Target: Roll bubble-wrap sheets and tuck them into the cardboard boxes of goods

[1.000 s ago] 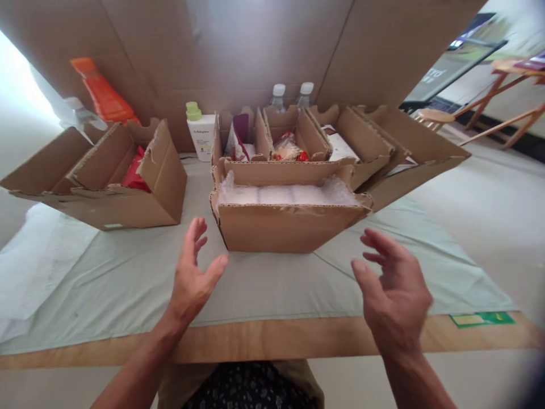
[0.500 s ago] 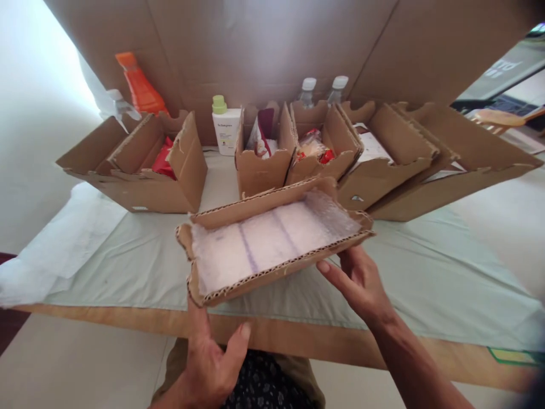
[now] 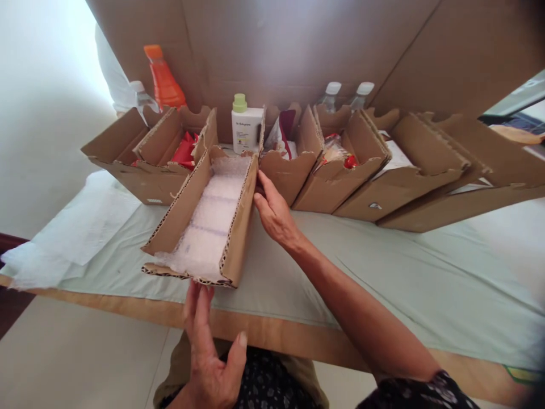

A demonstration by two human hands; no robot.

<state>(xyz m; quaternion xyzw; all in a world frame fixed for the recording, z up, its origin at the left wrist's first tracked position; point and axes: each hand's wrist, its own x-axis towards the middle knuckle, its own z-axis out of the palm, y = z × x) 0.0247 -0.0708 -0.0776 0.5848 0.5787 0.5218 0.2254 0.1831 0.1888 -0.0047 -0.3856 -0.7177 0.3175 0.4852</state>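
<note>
That bubble-wrap-lined tray (image 3: 204, 221) is lifted, tilted toward 1 o'clock, near end past the worktop (image 3: 383, 272) edge. Left hand (image 3: 208, 352) props it from below with flat, open fingers; right hand (image 3: 272, 213) presses its side, loosely spread. No real grip, so it could tip and dump the padding.

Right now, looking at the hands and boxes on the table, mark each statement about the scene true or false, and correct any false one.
1. The padded box holds white bubble wrap. True.
2. The right hand touches that box's right wall. True.
3. The left hand rests on the orange bottle. False: it is under the padded box's near end.
4. The white bottle has a red cap. False: its cap is green.
5. Two clear bottles stand behind the row of boxes. True.
</note>
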